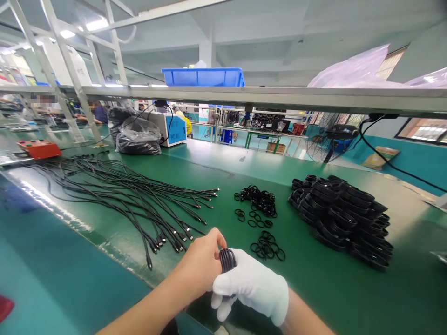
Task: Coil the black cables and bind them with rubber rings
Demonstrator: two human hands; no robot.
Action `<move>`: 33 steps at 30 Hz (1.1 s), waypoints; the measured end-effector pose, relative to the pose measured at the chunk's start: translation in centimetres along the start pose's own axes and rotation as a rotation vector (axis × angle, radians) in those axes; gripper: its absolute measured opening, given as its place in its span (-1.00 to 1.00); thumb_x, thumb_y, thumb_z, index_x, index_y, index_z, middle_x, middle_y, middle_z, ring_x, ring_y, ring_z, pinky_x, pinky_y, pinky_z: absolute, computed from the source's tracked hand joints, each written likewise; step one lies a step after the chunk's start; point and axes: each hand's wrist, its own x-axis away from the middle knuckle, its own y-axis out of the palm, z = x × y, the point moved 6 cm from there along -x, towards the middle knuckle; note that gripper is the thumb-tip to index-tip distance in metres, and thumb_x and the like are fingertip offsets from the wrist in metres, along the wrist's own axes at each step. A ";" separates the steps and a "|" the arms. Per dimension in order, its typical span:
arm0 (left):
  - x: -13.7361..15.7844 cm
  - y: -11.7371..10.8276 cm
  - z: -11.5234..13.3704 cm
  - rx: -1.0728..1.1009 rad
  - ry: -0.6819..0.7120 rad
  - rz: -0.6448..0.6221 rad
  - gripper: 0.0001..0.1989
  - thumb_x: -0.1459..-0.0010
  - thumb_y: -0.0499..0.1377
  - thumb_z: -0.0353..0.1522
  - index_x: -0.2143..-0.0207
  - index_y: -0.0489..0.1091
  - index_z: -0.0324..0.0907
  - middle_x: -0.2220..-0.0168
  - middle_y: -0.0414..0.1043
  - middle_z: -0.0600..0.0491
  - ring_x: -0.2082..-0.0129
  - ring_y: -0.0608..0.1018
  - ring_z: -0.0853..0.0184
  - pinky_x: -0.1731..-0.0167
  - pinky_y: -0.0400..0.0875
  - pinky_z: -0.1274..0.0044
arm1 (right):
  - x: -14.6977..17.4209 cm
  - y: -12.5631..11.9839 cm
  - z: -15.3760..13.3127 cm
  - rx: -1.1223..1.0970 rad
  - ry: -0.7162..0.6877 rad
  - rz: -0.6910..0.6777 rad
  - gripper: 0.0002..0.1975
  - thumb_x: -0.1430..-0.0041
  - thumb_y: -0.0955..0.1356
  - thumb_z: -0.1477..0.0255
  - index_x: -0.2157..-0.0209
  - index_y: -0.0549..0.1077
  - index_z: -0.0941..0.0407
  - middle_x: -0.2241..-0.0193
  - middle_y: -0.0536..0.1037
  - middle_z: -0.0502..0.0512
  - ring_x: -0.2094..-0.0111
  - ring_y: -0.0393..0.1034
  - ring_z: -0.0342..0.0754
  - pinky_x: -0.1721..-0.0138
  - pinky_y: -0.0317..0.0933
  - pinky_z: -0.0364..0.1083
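A coiled black cable (228, 260) is held between my two hands at the table's near edge. My gloved right hand (247, 284) wraps around the coil, thumb across its front. My bare left hand (204, 258) is closed at the coil's left side, its fingers partly hidden behind it. Just beyond my right hand lie loose black rubber rings (268, 245), with a denser heap of rings (257, 199) farther back. To the left, many straight black cables (139, 186) are spread out, their metal plugs pointing toward me and to the right.
A big pile of coiled cables (340, 216) stands on the green table (195, 170) at right. Farther back are a black plastic bag (138, 135), a blue-and-white machine (172, 128) and an orange control box (40, 149). A shelf (272, 95) with a blue bin (202, 77) spans overhead.
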 end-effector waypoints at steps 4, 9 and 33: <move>0.5 -1.0 0.7 -0.091 0.097 0.050 -0.88 0.08 0.11 -0.49 0.43 0.32 -0.12 0.57 0.23 0.21 0.59 0.26 0.43 0.61 0.03 0.62 | -0.2 0.2 0.1 -0.053 -0.006 -0.033 -0.71 0.36 0.45 0.44 0.51 0.40 0.27 0.71 0.39 0.00 0.68 0.35 -0.14 0.66 0.30 -0.19; 1.8 -1.2 0.6 0.051 0.244 0.115 -0.83 0.02 0.05 -0.52 0.40 0.38 -0.14 0.43 0.35 0.13 0.48 0.39 0.40 0.47 0.24 0.61 | -0.3 0.2 0.3 -0.039 0.017 -0.047 -0.73 0.39 0.46 0.47 0.53 0.42 0.28 0.69 0.40 0.01 0.68 0.36 -0.14 0.69 0.29 -0.22; 2.2 -0.3 -1.2 0.064 0.466 0.361 -0.75 -0.03 0.01 -0.58 0.44 0.45 -0.18 0.53 0.31 0.12 0.51 0.41 0.42 0.49 0.29 0.62 | -0.2 0.5 0.1 0.113 0.017 0.005 -0.90 0.29 0.37 0.54 0.58 0.41 0.23 0.72 0.38 -0.03 0.76 0.24 -0.25 0.73 0.20 -0.28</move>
